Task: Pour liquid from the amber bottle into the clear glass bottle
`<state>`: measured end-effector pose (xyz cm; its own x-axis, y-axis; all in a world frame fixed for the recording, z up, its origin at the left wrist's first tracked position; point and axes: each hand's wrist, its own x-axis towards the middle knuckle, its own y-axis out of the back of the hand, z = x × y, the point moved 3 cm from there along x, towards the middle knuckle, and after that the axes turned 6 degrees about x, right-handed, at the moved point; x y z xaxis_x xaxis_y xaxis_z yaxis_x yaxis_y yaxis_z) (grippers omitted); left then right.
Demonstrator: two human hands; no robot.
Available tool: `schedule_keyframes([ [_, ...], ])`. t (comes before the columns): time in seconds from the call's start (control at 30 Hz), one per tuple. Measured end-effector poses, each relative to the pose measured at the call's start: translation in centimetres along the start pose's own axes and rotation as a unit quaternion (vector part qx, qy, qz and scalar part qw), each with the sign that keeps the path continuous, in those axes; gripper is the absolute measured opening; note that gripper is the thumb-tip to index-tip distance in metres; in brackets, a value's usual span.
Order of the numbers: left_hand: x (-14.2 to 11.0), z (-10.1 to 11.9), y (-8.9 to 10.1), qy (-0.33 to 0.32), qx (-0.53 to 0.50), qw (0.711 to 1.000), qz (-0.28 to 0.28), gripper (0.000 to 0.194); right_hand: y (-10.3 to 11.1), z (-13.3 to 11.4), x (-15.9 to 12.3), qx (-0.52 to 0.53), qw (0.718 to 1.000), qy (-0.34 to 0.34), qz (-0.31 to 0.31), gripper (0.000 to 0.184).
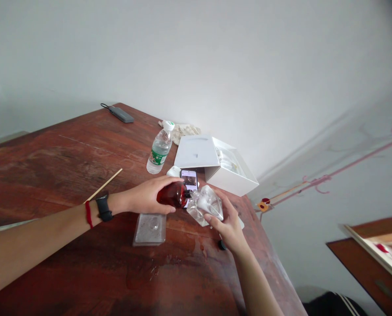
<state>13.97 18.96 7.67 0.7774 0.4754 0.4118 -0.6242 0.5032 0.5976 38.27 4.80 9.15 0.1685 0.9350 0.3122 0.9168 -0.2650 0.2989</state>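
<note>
Logged from my remote seat, head camera.

Held items: my left hand (145, 197) has its grip clenched around a rounded bottle of dark red liquid (172, 195), lying almost on its side just in front of the phone (189, 180), neck pointing right. My right hand (225, 224) has its grip closed on a crumpled clear plastic pouch (205, 205), just right of the phone, with the bottle's neck meeting it. I cannot tell whether liquid is passing between them.

Risks: a slip of the neck or a steeper tilt could send red liquid onto the phone, which sits close by. The wet pouch could also slide through my right grip, and the wet patches (143, 274) on the tabletop (51, 175), nearer me than the phone, could make anything set down there skid.

Other containers: behind the phone, a capped water bottle (159, 149) with a green label, partly filled; to its right, a white box (233, 169) with clear contents. Nearer me and left of the phone lies a clear plastic tray (149, 229), and a black cap (221, 245) lies nearer me and right of it.
</note>
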Motion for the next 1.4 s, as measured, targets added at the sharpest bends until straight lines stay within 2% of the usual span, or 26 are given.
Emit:
schedule_keyframes([
  [0.3, 0.01, 0.37, 0.20, 0.006, -0.008, 1.000, -0.010, 0.074, 0.05, -0.21, -0.05, -0.031, 0.999, 0.009, 0.009, 0.060],
  [1.4, -0.01, 0.27, 0.14, 0.015, 0.001, 1.000, -0.010, 0.075, 0.10, -0.17, -0.21, -0.030, 0.999, 0.011, 0.002, 0.058],
])
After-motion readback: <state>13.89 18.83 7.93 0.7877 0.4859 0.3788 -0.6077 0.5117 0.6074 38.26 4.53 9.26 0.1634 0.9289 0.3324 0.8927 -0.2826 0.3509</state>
